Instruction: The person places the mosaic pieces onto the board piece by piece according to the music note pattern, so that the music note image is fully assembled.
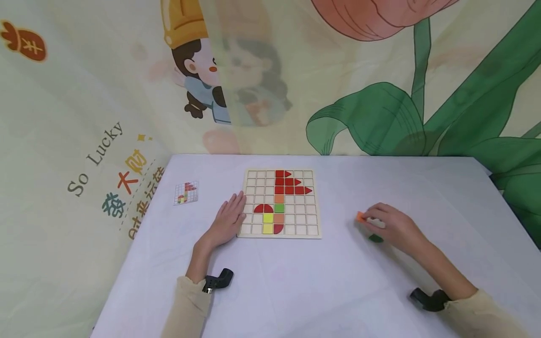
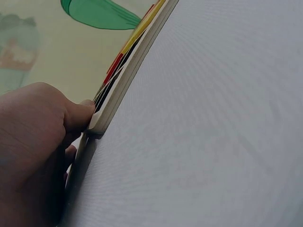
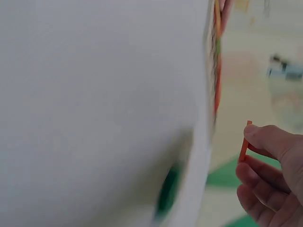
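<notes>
A square wooden grid board point(image 1: 300, 213) lies on the table, with red, yellow, orange and green tiles set in some of its cells. My left hand point(image 1: 228, 220) rests along the board's left edge with its fingers straight; the left wrist view shows the thumb point(image 2: 78, 115) against the board's corner. To the right of the board, my right hand point(image 1: 395, 227) pinches a thin orange tile point(image 3: 245, 142) between thumb and fingers, held above the table. Below that hand lies a dark green piece point(image 1: 375, 238) with a rounded edge.
A small card point(image 1: 186, 193) printed with a coloured grid pattern lies to the left of the board. White cloth covers the table point(image 1: 270, 277). Behind it hangs a printed backdrop point(image 1: 363, 65) with a plant and cartoon figures.
</notes>
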{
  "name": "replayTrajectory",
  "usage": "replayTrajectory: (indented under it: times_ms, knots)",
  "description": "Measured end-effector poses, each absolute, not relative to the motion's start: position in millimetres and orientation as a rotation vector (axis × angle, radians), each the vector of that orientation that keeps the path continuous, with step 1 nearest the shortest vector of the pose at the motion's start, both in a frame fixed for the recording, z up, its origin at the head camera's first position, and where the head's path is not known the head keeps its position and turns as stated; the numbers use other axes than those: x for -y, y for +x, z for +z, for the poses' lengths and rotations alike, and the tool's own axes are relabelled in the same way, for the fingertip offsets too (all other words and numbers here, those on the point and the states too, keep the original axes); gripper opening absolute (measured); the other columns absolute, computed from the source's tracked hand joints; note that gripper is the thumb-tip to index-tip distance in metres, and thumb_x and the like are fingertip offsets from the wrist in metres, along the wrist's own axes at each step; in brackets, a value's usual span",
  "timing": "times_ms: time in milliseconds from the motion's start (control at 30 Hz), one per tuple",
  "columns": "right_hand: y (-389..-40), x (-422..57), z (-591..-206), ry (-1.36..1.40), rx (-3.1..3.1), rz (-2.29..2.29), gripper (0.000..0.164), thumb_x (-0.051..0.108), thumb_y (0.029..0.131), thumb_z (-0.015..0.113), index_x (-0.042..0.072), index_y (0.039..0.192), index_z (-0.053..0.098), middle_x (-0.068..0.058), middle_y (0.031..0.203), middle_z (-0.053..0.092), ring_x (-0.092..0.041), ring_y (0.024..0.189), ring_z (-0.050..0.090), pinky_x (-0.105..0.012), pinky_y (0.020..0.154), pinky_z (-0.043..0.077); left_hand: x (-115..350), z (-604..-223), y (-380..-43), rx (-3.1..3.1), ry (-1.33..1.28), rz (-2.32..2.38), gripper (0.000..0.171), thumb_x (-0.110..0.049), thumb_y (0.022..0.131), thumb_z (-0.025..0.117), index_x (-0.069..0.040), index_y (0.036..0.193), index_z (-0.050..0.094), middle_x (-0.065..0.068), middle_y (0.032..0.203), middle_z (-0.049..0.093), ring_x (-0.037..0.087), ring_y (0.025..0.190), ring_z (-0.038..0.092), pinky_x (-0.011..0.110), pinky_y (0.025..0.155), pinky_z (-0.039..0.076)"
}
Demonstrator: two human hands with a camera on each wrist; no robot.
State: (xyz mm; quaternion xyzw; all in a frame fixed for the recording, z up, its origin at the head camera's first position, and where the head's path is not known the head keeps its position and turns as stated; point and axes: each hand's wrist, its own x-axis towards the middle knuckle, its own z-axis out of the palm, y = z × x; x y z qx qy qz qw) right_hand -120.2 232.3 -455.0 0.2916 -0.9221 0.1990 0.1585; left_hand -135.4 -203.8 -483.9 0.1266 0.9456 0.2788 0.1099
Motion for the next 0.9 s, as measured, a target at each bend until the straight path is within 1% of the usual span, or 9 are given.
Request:
replayTrajectory:
  times_ms: [100,200,300,433,533,633,800,900]
  knots:
    - [-127,-180,-450,1.001,2.579,0.588,0.027,0.010,0.065,0.088,0.017,0.088,0.075,0.004,0.088,0.068,-0.010,0.079,0.062,-0.023,0.065,0.056,204,-486,-137,-2.785,0.386,0.828,0.059,-0.024,0.104,0.036,-0.006,0.155,0.014,0.009,0.165,0.007,0.030,0.154,0.001,0.052,0.124,0.003]
    - [-132,-129,-447,1.177,2.580,0.604,0.021,0.016,0.071,0.086,0.018,0.090,0.075,0.005,0.090,0.069,-0.010,0.083,0.062,-0.021,0.068,0.056,204,-487,-139,-2.781,0.405,0.828,0.058,-0.025,0.105,0.035,-0.006,0.155,0.014,0.009,0.165,0.007,0.030,0.154,0.001,0.052,0.124,0.003]
    - [-140,-86,-447,1.331,2.618,0.561,0.015,0.024,0.079,0.081,0.019,0.092,0.075,0.005,0.091,0.069,-0.009,0.082,0.060,-0.018,0.067,0.053,203,-488,-139,-2.784,0.407,0.825,0.059,-0.025,0.104,0.035,-0.005,0.155,0.014,0.009,0.165,0.007,0.030,0.154,0.001,0.052,0.123,0.003]
    - [-154,-43,-450,1.414,2.717,0.518,0.013,0.029,0.086,0.075,0.021,0.096,0.076,0.006,0.090,0.067,-0.007,0.079,0.056,-0.016,0.065,0.049,204,-488,-138,-2.785,0.397,0.826,0.059,-0.024,0.104,0.036,-0.005,0.155,0.014,0.010,0.165,0.008,0.030,0.154,0.002,0.053,0.123,0.003]
    - [-161,-23,-453,1.416,2.794,0.489,0.014,0.030,0.089,0.071,0.022,0.100,0.075,0.007,0.092,0.065,-0.006,0.080,0.054,-0.016,0.065,0.048,205,-488,-138,-2.775,0.394,0.827,0.059,-0.025,0.105,0.036,-0.006,0.155,0.014,0.009,0.165,0.008,0.030,0.154,0.001,0.052,0.123,0.003]
    - [-165,-10,-455,1.410,2.825,0.419,0.013,0.029,0.091,0.068,0.022,0.100,0.074,0.006,0.094,0.066,-0.007,0.082,0.056,-0.018,0.068,0.050,205,-488,-137,-2.771,0.400,0.813,0.058,-0.026,0.105,0.034,-0.006,0.156,0.013,0.009,0.165,0.006,0.029,0.154,0.001,0.053,0.123,0.002]
    - [-166,3,-456,1.398,2.849,0.298,0.012,0.026,0.092,0.066,0.020,0.099,0.074,0.004,0.095,0.067,-0.011,0.084,0.058,-0.020,0.068,0.050,206,-485,-136,-2.770,0.407,0.805,0.058,-0.026,0.106,0.034,-0.006,0.155,0.013,0.009,0.165,0.006,0.030,0.154,0.000,0.053,0.123,0.002]
    - [-165,7,-457,1.390,2.870,0.235,0.015,0.026,0.093,0.065,0.020,0.103,0.074,0.004,0.098,0.068,-0.012,0.087,0.058,-0.021,0.071,0.051,207,-483,-135,-2.772,0.404,0.823,0.058,-0.025,0.105,0.035,-0.005,0.155,0.013,0.010,0.165,0.007,0.031,0.153,0.001,0.054,0.123,0.002]
